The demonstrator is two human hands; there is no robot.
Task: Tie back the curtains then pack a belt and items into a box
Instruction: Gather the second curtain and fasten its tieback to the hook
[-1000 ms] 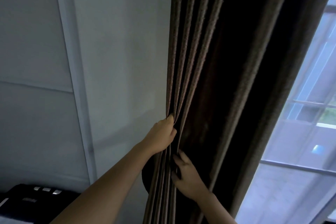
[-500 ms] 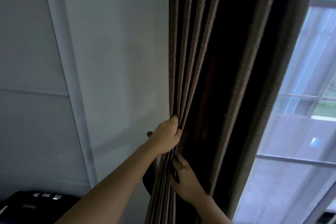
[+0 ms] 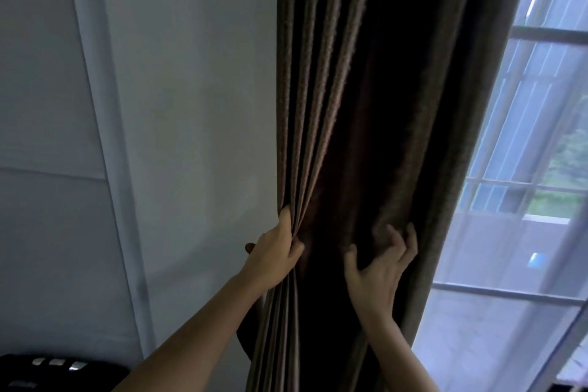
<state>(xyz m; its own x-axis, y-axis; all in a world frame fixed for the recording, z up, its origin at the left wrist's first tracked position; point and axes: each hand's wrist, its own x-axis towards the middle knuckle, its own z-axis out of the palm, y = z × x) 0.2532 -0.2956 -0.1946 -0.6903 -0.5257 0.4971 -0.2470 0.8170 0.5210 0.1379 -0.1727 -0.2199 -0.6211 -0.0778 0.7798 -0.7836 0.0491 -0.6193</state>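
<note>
A dark brown pleated curtain (image 3: 366,105) hangs down the middle of the view, gathered against the wall. My left hand (image 3: 273,254) grips the curtain's left folds, thumb on top, bunching them tight. My right hand (image 3: 378,267) is further right on the dark middle of the curtain, fingers spread and slightly bent against the fabric, holding nothing. A dark loop, perhaps a tie-back (image 3: 246,340), shows behind the curtain below my left forearm; most of it is hidden. No belt or box is in view.
A pale wall (image 3: 191,105) with a vertical trim strip (image 3: 105,137) fills the left. A window (image 3: 534,169) behind a sheer curtain (image 3: 496,312) lies to the right. A black object with silver buttons (image 3: 54,366) sits at the bottom left.
My right hand has left the folds under my left hand and moved right and up across the curtain, fingers now spread. My left hand keeps its grip.
</note>
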